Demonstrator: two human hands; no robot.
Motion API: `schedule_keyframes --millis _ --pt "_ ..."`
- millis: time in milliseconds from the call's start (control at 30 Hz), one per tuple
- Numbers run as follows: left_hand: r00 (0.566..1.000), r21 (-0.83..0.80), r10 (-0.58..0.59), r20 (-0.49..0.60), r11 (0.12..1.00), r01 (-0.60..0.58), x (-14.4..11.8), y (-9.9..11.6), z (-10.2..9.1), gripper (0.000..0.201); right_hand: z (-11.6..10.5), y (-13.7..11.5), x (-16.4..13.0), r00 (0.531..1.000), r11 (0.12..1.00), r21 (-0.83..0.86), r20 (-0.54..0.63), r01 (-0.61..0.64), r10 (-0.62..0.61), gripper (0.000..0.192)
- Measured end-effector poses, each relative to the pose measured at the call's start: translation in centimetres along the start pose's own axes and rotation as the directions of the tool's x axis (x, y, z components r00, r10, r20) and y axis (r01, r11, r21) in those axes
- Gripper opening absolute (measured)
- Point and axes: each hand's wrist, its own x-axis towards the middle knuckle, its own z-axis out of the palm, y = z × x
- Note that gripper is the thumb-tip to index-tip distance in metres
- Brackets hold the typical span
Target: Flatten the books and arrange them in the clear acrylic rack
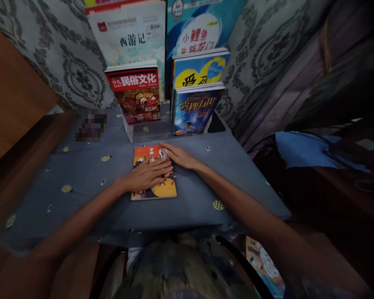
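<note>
An orange and yellow book (166,189) lies flat on the grey patterned tablecloth (81,178), closed, cover up. My left hand (148,174) rests palm down across the middle of its cover, fingers spread. My right hand (179,155) lies flat at the book's upper right corner, fingers on the cover's edge. Neither hand grips anything.
A clear stepped stand (149,131) at the back holds upright books: a red one (136,93), a dark blue one (195,109), a yellow-blue one (199,68) and two taller ones behind. A patterned curtain hangs behind. Blue cloth (302,149) lies on dark furniture right. Another book (263,263) lies low right.
</note>
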Motion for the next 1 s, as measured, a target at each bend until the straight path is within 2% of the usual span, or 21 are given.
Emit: schedule_keyframes --millis 133,333,567,700,867,933,1000 --pt "0.997 -0.030 0.079 0.011 0.996 -0.078 -1.1 1.4 0.3 0.047 0.0 0.1 0.0 1.000 1.000 -0.016 0.000 -0.008 0.008 0.063" --pt "0.991 -0.051 0.129 0.043 0.991 -0.127 -2.7 3.7 0.3 0.043 0.1 0.0 -0.1 1.000 1.000 -0.029 -0.003 -0.003 0.003 0.063" --pt "0.991 0.082 0.132 0.001 0.988 -0.132 -3.9 4.9 1.3 0.050 0.2 -0.5 -0.3 0.999 0.997 -0.079 -0.030 0.010 -0.012 0.067" --pt "0.992 0.225 0.105 -0.066 0.970 -0.088 -4.0 5.7 2.0 0.049 0.5 -0.9 -0.1 0.995 0.988 -0.149 -0.089 0.034 -0.048 0.062" --pt "0.961 0.376 0.011 -0.276 0.922 0.097 -3.7 8.6 2.5 0.037 0.8 -1.2 0.0 0.982 0.973 -0.219 -0.156 0.074 -0.109 0.051" --pt "0.949 0.377 -0.022 -0.315 0.915 0.146 -4.0 9.4 2.7 0.032 0.7 -1.3 -0.2 0.976 0.971 -0.237 -0.201 0.037 -0.086 0.048" --pt "0.939 0.353 -0.046 -0.341 0.920 0.173 -4.8 9.3 2.7 0.030 0.5 -1.6 -0.4 0.962 0.971 -0.237 -0.271 -0.038 -0.029 0.044"
